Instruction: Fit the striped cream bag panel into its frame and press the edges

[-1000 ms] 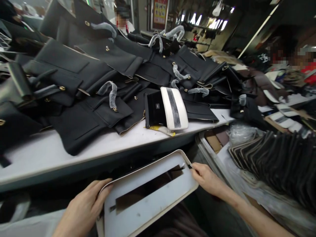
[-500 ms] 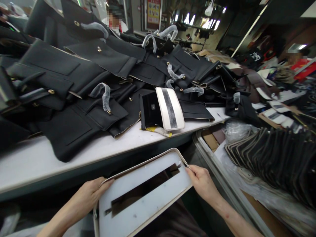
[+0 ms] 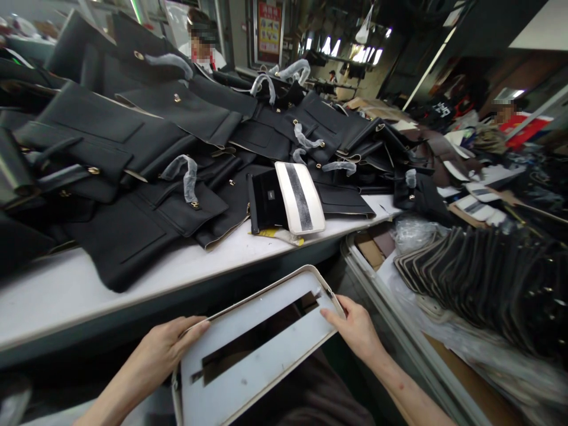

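Observation:
Between my hands is a shallow rectangular frame with a cream rim, rounded corners and a pale blue-white inner plate. A long dark slot runs through the plate. My left hand is closed around the left rim, thumb along the upper edge. At the right end my right hand grips the rim, its thumb lying on the plate. The frame is tilted in front of the table, its lower part cut off by the picture edge. Beyond it, a black bag piece with a white panel with a dark stripe lies near the table edge.
Black bag panels with plastic-wrapped handles are heaped on the white table. To the right, a bin stands beside a row of dark, pale-edged pieces. A person is behind the heap.
My right thumb has moved inward from the rim onto the plate. The view has turned slightly right. The frame stays held in both hands at nearly the same place.

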`<state>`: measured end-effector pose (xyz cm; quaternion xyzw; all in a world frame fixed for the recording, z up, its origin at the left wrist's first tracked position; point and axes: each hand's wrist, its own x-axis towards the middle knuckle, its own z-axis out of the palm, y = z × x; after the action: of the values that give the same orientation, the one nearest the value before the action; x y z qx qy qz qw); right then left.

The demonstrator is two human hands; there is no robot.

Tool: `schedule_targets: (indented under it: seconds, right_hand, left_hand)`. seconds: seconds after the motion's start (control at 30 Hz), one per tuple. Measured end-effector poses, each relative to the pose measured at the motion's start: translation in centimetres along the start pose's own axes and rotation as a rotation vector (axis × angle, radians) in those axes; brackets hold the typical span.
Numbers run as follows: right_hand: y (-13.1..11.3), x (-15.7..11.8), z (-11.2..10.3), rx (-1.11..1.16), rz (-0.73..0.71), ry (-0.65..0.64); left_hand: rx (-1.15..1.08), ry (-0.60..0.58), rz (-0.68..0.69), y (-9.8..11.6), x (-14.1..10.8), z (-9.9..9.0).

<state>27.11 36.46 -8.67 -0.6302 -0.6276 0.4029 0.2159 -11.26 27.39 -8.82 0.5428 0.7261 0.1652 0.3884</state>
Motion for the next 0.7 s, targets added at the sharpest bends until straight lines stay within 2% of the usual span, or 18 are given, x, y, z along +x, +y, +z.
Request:
schedule_targets:
  seconds: [0.17, 0.53, 0.7]
  right_hand:
    - [0.3, -0.3, 0.2, 0.046, -0.026, 0.055]
    - [0.1, -0.3, -0.2, -0.103, -0.038, -0.003]
    - [-0.3, 0.5, -0.9, -0.146, -0.094, -0.049]
  left_hand:
    - [0.023, 0.041, 0.034, 0.4, 0.0, 0.0]
    - [0.050, -0.058, 0.020, -0.7, 0.6, 0.4]
    - [0.025, -0.016, 0.072, -1.2, -0.7, 0.4]
